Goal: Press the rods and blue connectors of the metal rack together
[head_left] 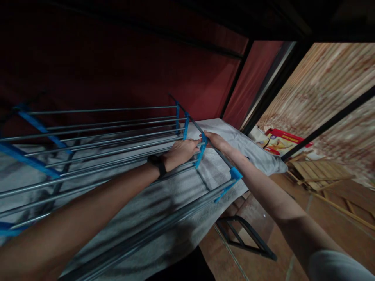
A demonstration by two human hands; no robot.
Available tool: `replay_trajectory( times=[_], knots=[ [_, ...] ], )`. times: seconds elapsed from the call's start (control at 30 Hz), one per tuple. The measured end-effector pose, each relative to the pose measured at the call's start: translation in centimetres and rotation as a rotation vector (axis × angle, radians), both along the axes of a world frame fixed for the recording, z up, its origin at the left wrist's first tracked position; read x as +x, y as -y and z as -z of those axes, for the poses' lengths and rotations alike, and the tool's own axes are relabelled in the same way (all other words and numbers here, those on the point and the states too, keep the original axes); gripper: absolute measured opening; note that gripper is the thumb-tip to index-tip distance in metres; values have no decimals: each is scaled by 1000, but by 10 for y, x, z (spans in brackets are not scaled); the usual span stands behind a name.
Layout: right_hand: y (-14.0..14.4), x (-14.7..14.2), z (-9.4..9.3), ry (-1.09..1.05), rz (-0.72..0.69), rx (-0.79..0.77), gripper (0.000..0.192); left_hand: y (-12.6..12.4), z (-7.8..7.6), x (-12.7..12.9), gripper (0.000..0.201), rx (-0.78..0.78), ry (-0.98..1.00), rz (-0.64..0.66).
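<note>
A metal-tube rack with blue plastic brackets lies on its side over a grey cloth. My left hand, a black band on its wrist, is closed around the end of a rod, where that rod meets a blue bracket. From the other side, my right hand grips the same bracket and the dark upright pole running through it. Both sets of fingertips are close together and partly hidden. Nearer me, a second blue bracket joins the thicker front tubes.
A dark red panel rises behind the rack. On the right are black frame posts, a red and yellow box and folded wooden slats. A black metal frame stands low over the brown tiled floor.
</note>
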State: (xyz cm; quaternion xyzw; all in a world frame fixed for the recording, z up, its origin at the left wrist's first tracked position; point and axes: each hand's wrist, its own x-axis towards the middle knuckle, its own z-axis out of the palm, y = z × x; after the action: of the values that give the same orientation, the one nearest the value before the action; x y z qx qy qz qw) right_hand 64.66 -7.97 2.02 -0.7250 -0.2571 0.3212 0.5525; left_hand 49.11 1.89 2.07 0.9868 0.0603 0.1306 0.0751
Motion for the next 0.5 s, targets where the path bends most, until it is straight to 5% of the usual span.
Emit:
replay_trajectory(
  times=[0.5],
  knots=[
    [-1,4,10,102,-12,-4,35,-2,4,14,36,-79,-30,-71]
  ],
)
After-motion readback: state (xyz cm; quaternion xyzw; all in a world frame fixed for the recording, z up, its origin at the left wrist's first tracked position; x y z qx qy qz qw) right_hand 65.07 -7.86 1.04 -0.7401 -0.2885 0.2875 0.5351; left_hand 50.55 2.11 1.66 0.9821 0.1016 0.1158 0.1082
